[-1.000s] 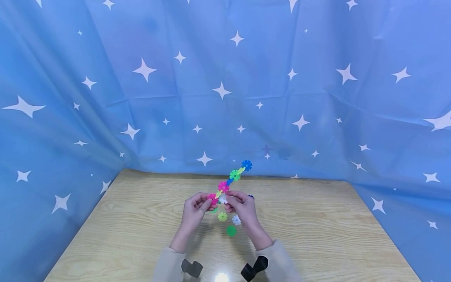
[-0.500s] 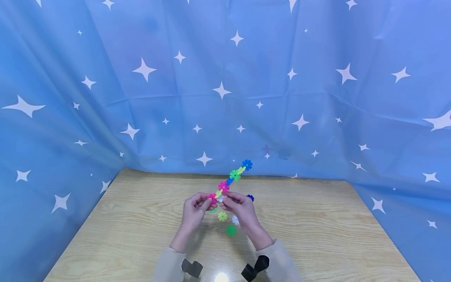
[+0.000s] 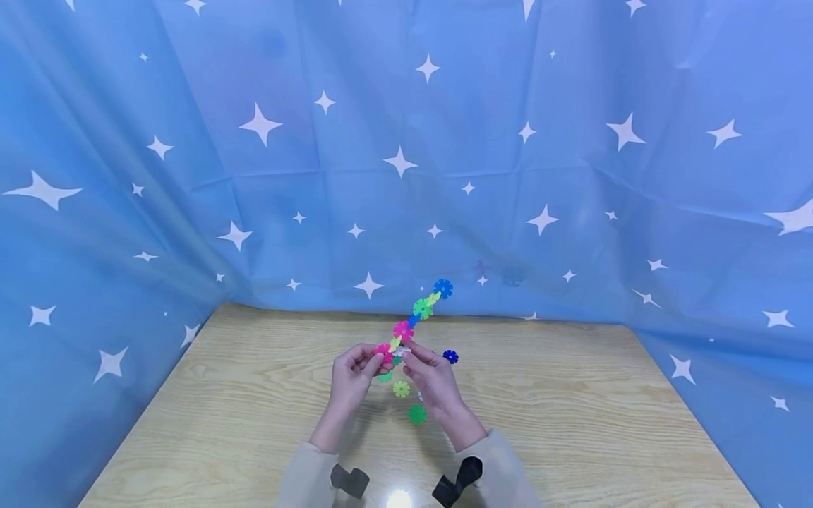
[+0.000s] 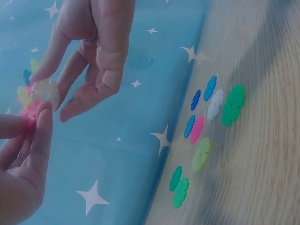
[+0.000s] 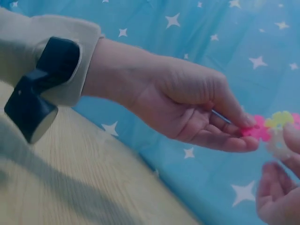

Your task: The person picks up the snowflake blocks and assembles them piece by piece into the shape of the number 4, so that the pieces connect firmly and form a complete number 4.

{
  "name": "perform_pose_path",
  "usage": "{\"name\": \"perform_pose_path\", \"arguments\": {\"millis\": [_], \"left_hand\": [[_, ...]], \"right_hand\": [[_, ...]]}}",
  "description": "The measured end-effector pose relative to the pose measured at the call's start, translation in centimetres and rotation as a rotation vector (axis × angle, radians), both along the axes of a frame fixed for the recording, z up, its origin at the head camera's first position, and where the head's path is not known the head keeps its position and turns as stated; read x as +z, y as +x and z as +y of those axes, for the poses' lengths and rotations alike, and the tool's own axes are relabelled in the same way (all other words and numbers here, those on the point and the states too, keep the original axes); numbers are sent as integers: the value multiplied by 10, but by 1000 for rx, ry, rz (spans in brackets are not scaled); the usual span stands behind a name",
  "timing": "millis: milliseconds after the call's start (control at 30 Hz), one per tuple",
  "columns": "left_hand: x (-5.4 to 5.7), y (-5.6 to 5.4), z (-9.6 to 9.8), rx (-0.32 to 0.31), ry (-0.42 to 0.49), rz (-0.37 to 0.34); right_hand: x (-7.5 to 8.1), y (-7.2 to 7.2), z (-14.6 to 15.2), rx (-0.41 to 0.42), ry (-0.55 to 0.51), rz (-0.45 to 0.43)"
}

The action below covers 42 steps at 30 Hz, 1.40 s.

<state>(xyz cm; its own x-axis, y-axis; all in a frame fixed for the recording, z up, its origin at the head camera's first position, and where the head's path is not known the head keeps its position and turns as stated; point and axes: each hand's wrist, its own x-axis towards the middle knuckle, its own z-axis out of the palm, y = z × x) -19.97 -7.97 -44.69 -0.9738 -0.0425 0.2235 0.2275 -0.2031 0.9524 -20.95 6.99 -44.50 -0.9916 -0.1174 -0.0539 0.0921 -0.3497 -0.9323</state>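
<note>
A chain of slotted plastic snowflake discs slants up over the table, from a blue disc (image 3: pixel 443 288) at its far end through a green disc (image 3: pixel 422 308) and a pink disc (image 3: pixel 403 331) to another pink disc (image 5: pixel 257 129) at the near end. My left hand (image 3: pixel 352 372) pinches that near pink disc between thumb and fingers. A white disc (image 4: pixel 46 93) is pinched in my right hand (image 3: pixel 437 381), beside the near pink disc and a yellow disc (image 5: pixel 280 119). The white disc is touching or very close to the chain; I cannot tell if they interlock.
Loose discs lie on the wooden table (image 3: pixel 254 423) under the hands, among them a yellow-green disc (image 3: pixel 401 389), a green disc (image 3: pixel 417 414) and a dark blue disc (image 3: pixel 450 357). A star-printed blue curtain (image 3: pixel 400 212) hangs behind the table.
The chain has risen slightly at its far end. My right hand has pressed the white disc toward the chain, then shifted a little, leaving the dark blue loose disc more visible.
</note>
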Motion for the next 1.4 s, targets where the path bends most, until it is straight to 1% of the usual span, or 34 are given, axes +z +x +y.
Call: {"name": "perform_pose_path", "arguments": {"millis": [100,267,367,467,533,667,867,933,1000,1100,1167,1233,1300,1333,1400], "left_hand": [[-1,-1,1,6,15,11],[0,0,5,28,42,29],[1,1,7,50,38,31],[2,2,8,67,23,30],[2,3,7,79,19,32],[0,4,7,95,30,25],[-2,5,7,102,17,-18],[-2,5,7,104,13,-9],[-2,4,8,102,20,16],[-1,3,8,97,24,49],[-1,2,8,92,26,46],[-1,1,8,87,24,39],[-1,1,6,86,18,30],[-1,1,5,88,14,28],[-1,1,4,90,11,34]], "right_hand": [[-1,1,-2,-14,-19,26],[-2,3,-6,-33,-134,79],[-2,3,-8,-67,-157,88],[-3,3,-9,-105,-119,119],[-3,3,-9,-126,-67,156],[-4,4,-10,-145,7,204],[-7,7,-12,-155,38,170],[-7,7,-11,-165,59,184],[-6,6,-9,-167,73,215],[-6,5,-3,-145,112,260],[-7,3,4,-125,119,270],[-9,0,14,-111,139,264],[-12,-4,25,-109,170,240],[-14,-7,31,-116,201,215],[-19,-12,42,-132,297,169]]}}
